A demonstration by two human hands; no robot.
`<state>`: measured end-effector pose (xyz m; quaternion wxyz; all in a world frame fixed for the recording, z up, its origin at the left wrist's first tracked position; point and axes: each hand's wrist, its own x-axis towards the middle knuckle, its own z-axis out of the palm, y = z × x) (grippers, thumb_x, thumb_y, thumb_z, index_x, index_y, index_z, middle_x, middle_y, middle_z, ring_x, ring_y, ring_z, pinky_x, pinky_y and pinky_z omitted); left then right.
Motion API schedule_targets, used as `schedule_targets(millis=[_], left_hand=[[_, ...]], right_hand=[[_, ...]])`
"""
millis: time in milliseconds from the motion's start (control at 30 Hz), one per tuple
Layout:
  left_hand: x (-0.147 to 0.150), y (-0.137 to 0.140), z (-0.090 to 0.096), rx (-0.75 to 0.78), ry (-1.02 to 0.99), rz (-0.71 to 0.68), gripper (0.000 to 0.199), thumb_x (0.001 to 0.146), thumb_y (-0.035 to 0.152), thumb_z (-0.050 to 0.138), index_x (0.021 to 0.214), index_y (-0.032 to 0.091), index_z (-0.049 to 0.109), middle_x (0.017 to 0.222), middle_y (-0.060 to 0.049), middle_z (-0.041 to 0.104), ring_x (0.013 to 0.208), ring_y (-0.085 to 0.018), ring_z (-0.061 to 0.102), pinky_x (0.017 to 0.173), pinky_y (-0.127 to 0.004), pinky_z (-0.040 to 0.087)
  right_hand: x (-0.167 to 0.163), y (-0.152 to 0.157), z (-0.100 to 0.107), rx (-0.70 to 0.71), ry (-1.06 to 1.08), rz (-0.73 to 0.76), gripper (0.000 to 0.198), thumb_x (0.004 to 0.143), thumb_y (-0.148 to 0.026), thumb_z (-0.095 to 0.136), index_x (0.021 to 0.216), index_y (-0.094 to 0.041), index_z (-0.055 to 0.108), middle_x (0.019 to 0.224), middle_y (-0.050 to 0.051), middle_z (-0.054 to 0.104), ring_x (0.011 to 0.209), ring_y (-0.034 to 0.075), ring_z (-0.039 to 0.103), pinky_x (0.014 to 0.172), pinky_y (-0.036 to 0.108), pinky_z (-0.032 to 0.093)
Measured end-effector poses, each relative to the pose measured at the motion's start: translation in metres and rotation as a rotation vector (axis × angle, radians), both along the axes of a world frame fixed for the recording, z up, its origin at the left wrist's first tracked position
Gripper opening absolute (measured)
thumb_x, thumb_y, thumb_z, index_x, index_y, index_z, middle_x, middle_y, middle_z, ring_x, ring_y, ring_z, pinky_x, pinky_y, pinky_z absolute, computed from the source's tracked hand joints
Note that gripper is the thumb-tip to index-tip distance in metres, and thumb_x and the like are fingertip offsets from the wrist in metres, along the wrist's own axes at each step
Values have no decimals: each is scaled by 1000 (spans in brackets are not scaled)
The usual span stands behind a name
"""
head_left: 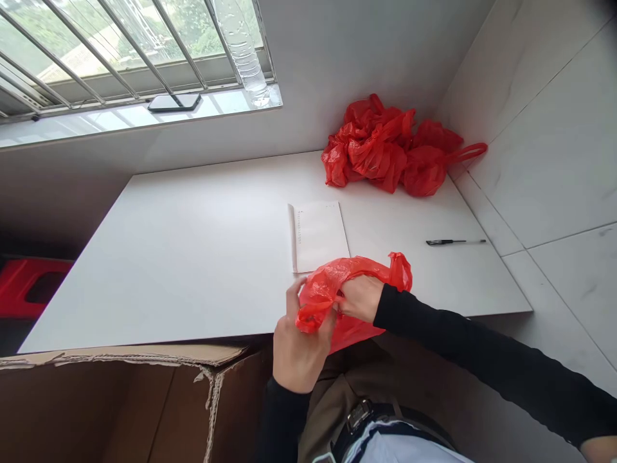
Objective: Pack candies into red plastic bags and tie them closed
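"So, taking the held bag (324,283) as the clock's centre, how did the room lie?"

"White tabletop (202,257) spread widest toward ten o'clock; its near edge ran by the bag at six. An open cardboard box (183,353) stood at eight, by that edge. A heap of red bags (373,145) lay near one, at the back corner."

"And the held bag itself?"

"By the near edge, its long axis running from two to eight o'clock. The left hand (299,347) pinched the gathered end at eight. The right hand (362,297) reached in from four, fingertips hidden by plastic, so I couldn't tell whether they gripped."

"Which was nearer?"

"Neither; both touched it."

"Anything smaller?"

"A notebook (318,235) at eleven, just beside it, and a pen (453,242) at two, well apart."
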<state>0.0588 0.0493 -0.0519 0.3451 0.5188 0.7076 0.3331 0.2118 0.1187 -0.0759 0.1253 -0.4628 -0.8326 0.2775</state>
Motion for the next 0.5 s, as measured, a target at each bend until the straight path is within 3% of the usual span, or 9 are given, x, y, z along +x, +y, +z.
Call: schedule_targets(millis=[67,100,233,333,500], left_hand=[[-11,6,-5,47,114,-53,15,85,29,64,99,24,65,64,2,63,54,-17,54,57,-28,39],[-16,8,-6,85,130,-38,9,86,28,60,92,23,65,66,1,63,55,-16,53,58,-28,40],[-26,13,1,241,76,83,15,86,26,61,99,21,66,76,1,67,60,-15,56,60,-26,44],[-22,14,8,311,18,70,15,89,28,61,99,21,68,93,-3,72,74,-17,64,68,-26,48],[-18,13,5,300,-113,19,17,93,30,59,104,22,69,108,-5,72,96,-20,67,82,-29,51]], right_hand=[[2,4,3,-33,-7,-19,17,96,-21,47,89,-20,63,85,3,68,77,19,65,68,28,46],[3,7,4,-50,-18,-30,18,97,-22,46,89,-19,62,84,3,67,76,20,64,67,28,45],[5,16,10,-100,-50,-81,24,98,-24,45,83,-16,60,79,7,65,73,22,63,64,30,42],[1,14,14,-125,-30,-92,26,100,-27,43,84,-16,60,75,5,63,70,19,61,64,29,42],[-6,-4,5,-136,92,59,9,94,-17,57,87,-17,62,76,-1,63,68,14,59,64,24,43]])
